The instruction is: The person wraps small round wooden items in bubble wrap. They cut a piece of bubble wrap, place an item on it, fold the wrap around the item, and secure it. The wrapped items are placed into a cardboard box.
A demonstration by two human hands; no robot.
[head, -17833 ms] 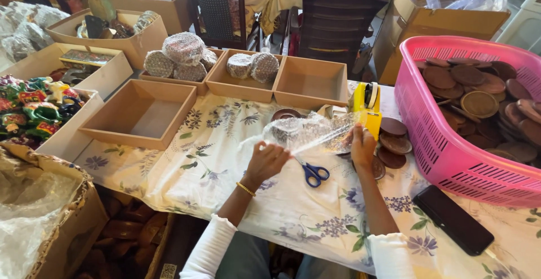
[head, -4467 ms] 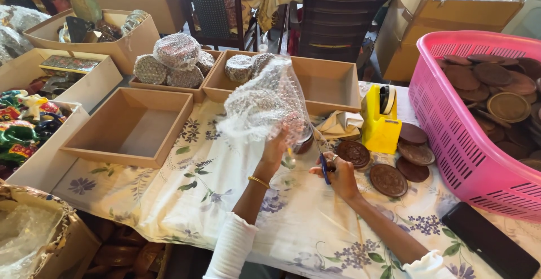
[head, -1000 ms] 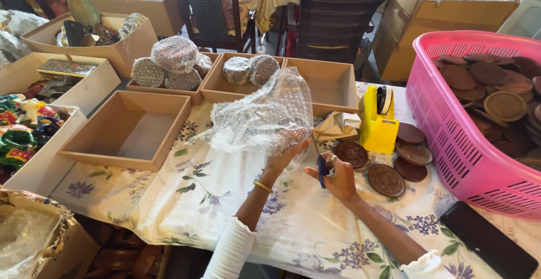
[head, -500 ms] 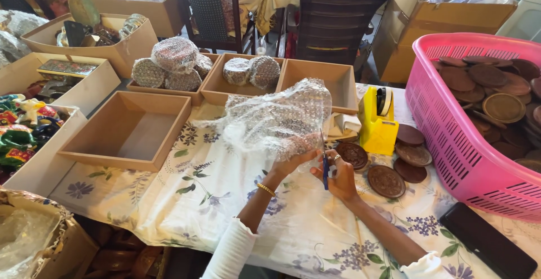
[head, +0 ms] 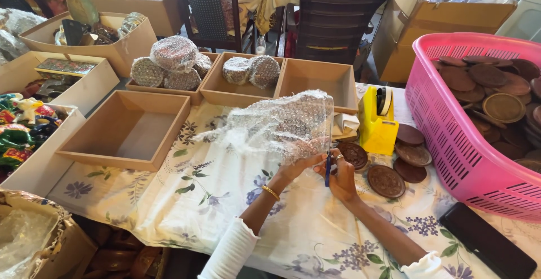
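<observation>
While the left hand (head: 294, 169) pinches the lower edge of a sheet of bubble wrap (head: 279, 124) and lifts it above the table, the right hand (head: 340, 173) is closed around the handles of a pair of blue scissors (head: 328, 163), whose blades point upward into the sheet's right side. The bubble wrap spreads up and to the left from both hands, hanging in the air over the flowered tablecloth (head: 214, 200), its upper corner reaching in front of an open cardboard tray (head: 318, 76). A gold bangle (head: 271, 192) sits on the left wrist, and both forearms end in white sleeves.

Just right of the right hand lie several round carved wooden discs (head: 386, 180) flat on the cloth, with a yellow tape dispenser (head: 377, 122) standing behind them. A large pink plastic basket (head: 451, 138) full of more brown discs fills the right side. A dark phone (head: 487, 240) lies near the front right corner.

To the left sits a bare cardboard tray (head: 127, 131); behind it two trays hold round bundles (head: 174, 53) already covered in bubble wrap. Colourful painted figures (head: 22, 127) fill a box at the far left. Beyond the table stand dark chairs (head: 332, 22) and more cardboard boxes (head: 434, 25)
</observation>
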